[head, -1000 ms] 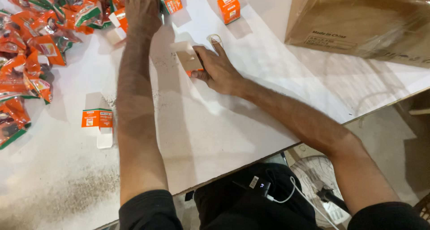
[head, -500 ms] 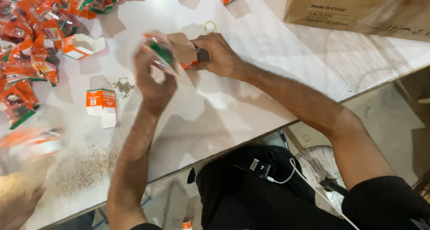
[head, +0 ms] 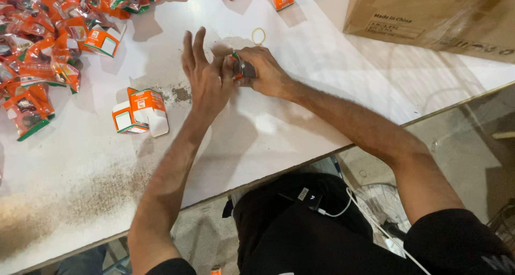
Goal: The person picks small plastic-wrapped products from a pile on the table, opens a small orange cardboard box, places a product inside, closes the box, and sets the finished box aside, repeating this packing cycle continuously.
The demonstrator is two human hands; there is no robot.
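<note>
Gripping small orange carton (head: 240,68) in right hand (head: 265,71), braced on white table (head: 300,114); left hand (head: 205,79) open-fingered alongside, steadying its end.

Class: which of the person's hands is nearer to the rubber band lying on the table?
The right hand: it lies just below the rubber band. The left hand is farther, down and to the band's left.
</note>
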